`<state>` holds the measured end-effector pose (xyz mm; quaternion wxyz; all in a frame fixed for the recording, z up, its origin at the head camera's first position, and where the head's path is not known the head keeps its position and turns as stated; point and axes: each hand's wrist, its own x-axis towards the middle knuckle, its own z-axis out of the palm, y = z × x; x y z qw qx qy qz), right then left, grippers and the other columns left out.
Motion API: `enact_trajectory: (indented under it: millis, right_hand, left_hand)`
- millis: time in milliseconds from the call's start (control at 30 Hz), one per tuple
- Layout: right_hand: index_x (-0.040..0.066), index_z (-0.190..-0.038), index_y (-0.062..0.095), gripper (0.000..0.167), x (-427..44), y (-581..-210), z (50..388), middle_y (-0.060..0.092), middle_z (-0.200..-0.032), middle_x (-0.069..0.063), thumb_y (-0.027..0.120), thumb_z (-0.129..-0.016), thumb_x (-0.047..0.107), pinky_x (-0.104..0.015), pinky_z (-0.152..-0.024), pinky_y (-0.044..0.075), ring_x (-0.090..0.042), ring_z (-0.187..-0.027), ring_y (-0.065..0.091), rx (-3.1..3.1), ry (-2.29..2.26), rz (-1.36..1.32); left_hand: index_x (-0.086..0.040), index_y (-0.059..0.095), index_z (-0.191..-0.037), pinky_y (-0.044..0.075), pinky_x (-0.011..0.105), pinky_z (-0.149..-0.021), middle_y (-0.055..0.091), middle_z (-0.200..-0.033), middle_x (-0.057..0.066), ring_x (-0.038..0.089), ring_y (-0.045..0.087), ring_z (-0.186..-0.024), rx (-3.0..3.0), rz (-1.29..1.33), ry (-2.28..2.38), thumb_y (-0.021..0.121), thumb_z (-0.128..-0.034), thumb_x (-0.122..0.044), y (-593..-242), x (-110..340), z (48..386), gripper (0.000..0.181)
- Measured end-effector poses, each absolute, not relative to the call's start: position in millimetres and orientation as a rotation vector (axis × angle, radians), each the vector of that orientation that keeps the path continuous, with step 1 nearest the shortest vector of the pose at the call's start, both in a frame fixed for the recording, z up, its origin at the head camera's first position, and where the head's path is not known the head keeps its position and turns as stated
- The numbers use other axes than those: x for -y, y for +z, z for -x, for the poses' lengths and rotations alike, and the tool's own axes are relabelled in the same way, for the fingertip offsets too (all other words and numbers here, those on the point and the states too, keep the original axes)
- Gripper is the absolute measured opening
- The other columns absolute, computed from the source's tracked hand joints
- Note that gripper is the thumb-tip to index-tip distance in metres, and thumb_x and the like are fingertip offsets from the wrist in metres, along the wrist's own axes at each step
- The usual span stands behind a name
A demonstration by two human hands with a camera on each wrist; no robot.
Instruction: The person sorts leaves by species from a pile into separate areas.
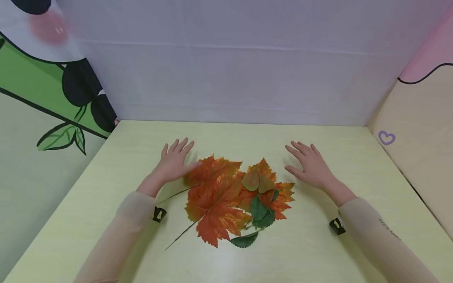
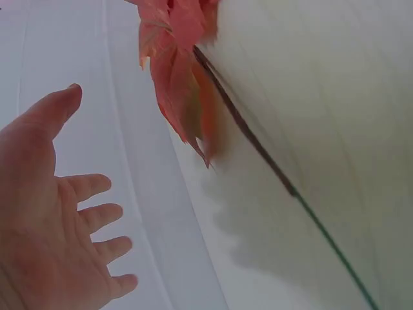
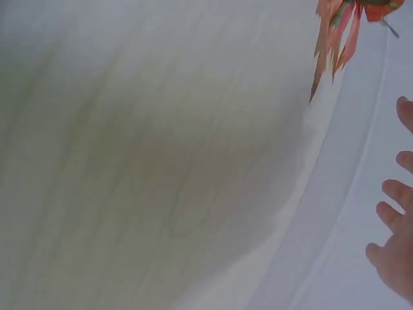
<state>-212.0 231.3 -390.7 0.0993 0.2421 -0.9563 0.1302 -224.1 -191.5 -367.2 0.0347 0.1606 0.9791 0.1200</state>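
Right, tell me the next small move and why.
Probably pinch the front stem with the left hand: that hand is open and holds nothing, the stem juts out bare to the left, and its big orange leaf seems to overlap the leaf behind.

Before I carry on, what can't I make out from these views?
- Orange leaves, head view: they overlap, and green leaves cover parts of them, so a sure count isn't possible.
- Stem, left wrist view: its lower end is cut off by the bottom edge.
- Right hand, right wrist view: partly cut off by the right edge.
- Lettering on the right sleeve, head view: too small to read.
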Motion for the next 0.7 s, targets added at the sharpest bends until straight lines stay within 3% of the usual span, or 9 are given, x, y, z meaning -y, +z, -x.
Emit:
enact_trajectory:
  millis: [333, 533, 700]
  right_hand:
    - [0.007, -0.129, 0.051, 0.048, -200, -386, 201, 0.048, -0.134, -0.012, 0.064, -0.084, 0.019, -0.051, -0.106, 0.019, -0.030, -0.125, 0.039, 2.688, 0.420, -1.070]
    - [0.009, -0.116, 0.062, 0.039, -191, -385, 192, 0.057, -0.123, -0.010, 0.067, -0.078, 0.002, -0.049, -0.104, 0.027, -0.027, -0.118, 0.048, 2.610, 0.397, -1.292]
    - [0.009, -0.113, 0.064, 0.038, -189, -387, 188, 0.059, -0.120, -0.007, 0.070, -0.076, 0.004, -0.048, -0.103, 0.028, -0.025, -0.116, 0.050, 2.638, 0.417, -1.341]
  left_hand:
    - [-0.003, 0.032, -0.140, 0.031, 0.055, -0.097, 0.039, -0.138, 0.021, 0.039, 0.040, -0.122, -2.987, -0.459, 0.561, 0.052, -0.0887, -0.043, -372, 181, 210, 0.068]
    - [-0.002, 0.040, -0.135, 0.041, 0.049, -0.091, 0.045, -0.132, 0.019, 0.035, 0.049, -0.113, -2.924, -0.380, 0.725, 0.055, -0.0892, -0.035, -377, 175, 205, 0.058]
    - [0.000, 0.044, -0.131, 0.043, 0.046, -0.088, 0.048, -0.128, 0.020, 0.033, 0.053, -0.107, -2.895, -0.326, 0.837, 0.056, -0.0889, -0.031, -382, 172, 204, 0.054]
